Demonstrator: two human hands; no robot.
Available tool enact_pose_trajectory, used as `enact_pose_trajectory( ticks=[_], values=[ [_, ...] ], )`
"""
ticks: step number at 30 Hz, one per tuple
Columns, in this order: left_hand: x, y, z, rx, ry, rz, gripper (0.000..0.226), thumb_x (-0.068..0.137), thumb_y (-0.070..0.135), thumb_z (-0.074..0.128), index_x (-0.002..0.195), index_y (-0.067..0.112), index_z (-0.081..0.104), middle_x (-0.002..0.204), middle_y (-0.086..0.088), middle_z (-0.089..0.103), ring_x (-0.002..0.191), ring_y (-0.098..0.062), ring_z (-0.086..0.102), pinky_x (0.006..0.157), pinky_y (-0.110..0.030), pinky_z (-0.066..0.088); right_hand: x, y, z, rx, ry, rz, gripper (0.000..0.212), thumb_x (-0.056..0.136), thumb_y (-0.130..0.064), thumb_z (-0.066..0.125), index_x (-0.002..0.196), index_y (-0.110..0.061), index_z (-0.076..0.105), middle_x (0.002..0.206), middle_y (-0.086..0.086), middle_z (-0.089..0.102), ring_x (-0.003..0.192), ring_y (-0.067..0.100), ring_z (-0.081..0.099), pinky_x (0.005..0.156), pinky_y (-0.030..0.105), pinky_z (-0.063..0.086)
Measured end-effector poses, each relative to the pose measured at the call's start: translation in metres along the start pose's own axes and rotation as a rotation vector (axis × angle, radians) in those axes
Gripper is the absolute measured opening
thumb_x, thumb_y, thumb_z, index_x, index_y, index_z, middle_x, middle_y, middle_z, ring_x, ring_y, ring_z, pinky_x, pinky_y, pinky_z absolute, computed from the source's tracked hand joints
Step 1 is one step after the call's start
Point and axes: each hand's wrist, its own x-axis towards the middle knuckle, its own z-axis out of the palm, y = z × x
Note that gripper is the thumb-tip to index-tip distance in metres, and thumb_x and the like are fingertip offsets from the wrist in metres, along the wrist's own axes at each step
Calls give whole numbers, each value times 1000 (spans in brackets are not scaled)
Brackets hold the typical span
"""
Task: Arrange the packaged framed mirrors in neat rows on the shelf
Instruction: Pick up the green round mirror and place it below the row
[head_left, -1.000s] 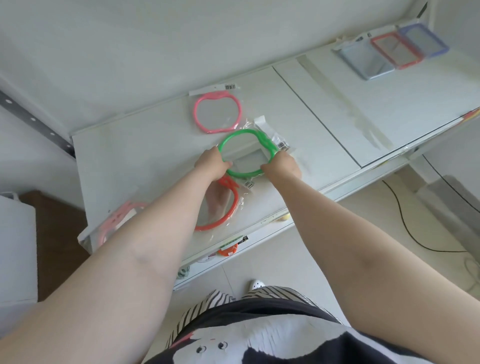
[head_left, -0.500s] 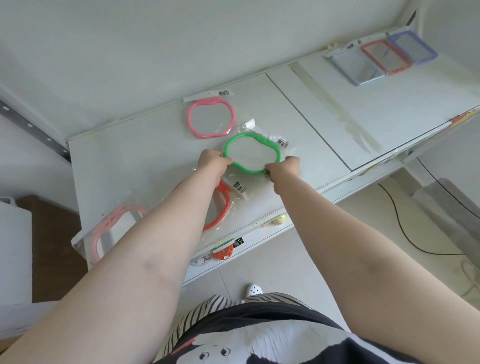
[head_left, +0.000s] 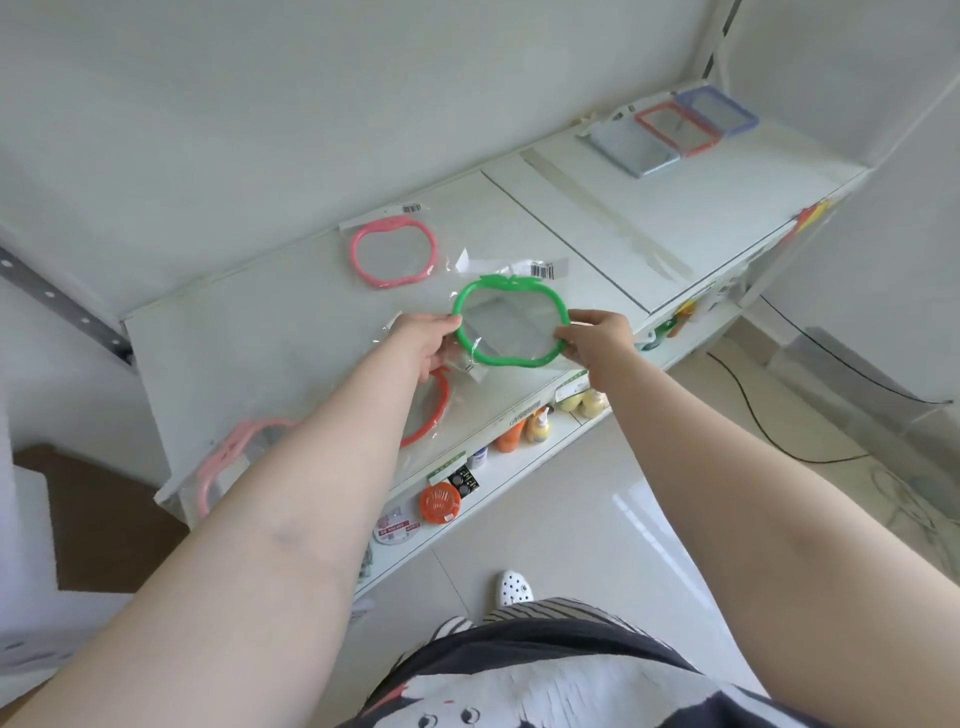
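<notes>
— Where's the green mirror (head_left: 511, 325)?
— Mid-frame, over the shelf (head_left: 291, 332) near its front edge; my left grip (head_left: 423, 340) and right grip (head_left: 597, 340) pinch its side rims. Bare shelf stretches toward upper right.

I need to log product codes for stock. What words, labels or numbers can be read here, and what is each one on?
No text here reads clearly enough to quote.
Barcode sticker on the green mirror pack header: digits too small.
Barcode sticker on the pink mirror pack header: too small.
Green price strips on the shelf edge: blurred.
Round white label on the lower shelf: red band, print unreadable.
</notes>
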Motion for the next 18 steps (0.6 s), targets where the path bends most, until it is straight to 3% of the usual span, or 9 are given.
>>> enact_pose_trajectory(
  ticks=[2, 5, 8, 10, 13, 15, 17, 18],
  values=[
    [-10, -4, 4, 32, -33, -39, 3, 93, 4, 57, 93, 4, 61, 67, -5, 63, 53, -13, 61, 43, -20, 54, -15, 4, -7, -16, 100, 16, 28, 83, -3, 69, 111, -5, 68, 74, 3, 64, 55, 9, 59, 53, 16, 52],
    [-20, -9, 14, 32, -32, -65, 18, 92, 1, 57, 75, 3, 55, 74, -8, 57, 62, -16, 56, 38, -22, 54, -33, 12, -14, -31, 218, 58, 24, 83, -20, 72, 99, -3, 71, 68, 1, 60, 59, 13, 54, 63, 27, 51],
    [-29, -16, 30, 14, -37, -67, 21, 92, -1, 56, 72, 2, 51, 72, -8, 55, 60, -16, 54, 34, -20, 50, -44, 24, -23, 84, 202, 125, 15, 85, -17, 70, 91, -5, 64, 91, 9, 66, 68, 21, 63, 81, 34, 59],
    [-32, -24, 41, 1, -49, -74, 21, 92, -2, 56, 72, 2, 51, 72, -8, 55, 60, -16, 54, 32, -20, 49, -51, 30, -35, 196, 171, 154, 16, 89, -11, 65, 104, -8, 61, 90, 8, 64, 63, 23, 67, 74, 35, 61],
    [-38, -33, 61, 10, -90, -95, 7, 90, -1, 59, 85, -5, 59, 73, -10, 58, 61, -17, 57, 35, -20, 51, -56, 36, -62, 275, 177, 156, 32, 90, -5, 63, 120, -12, 57, 87, 7, 62, 62, 23, 68, 65, 31, 61],
    [-40, -38, 79, 16, -141, -110, 19, 89, 1, 61, 107, -7, 61, 75, -11, 60, 63, -19, 60, 45, -24, 57, -54, 40, -84, 291, 191, 147, 35, 89, -3, 63, 122, -11, 56, 97, 11, 65, 62, 21, 68, 62, 28, 61],
    [-42, -42, 101, 29, -192, -124, 27, 90, 2, 61, 116, -4, 60, 76, -11, 61, 65, -19, 61, 59, -29, 61, -47, 43, -107, 307, 214, 133, 37, 87, -2, 65, 123, -7, 56, 108, 15, 65, 64, 23, 69, 63, 29, 61],
    [-43, -43, 114, 42, -211, -128, 30, 90, 3, 61, 119, -3, 59, 76, -10, 61, 64, -18, 61, 58, -28, 61, -42, 45, -119, 318, 229, 125, 38, 87, -2, 65, 124, -5, 56, 110, 17, 66, 65, 23, 69, 64, 29, 61]
  ],
)
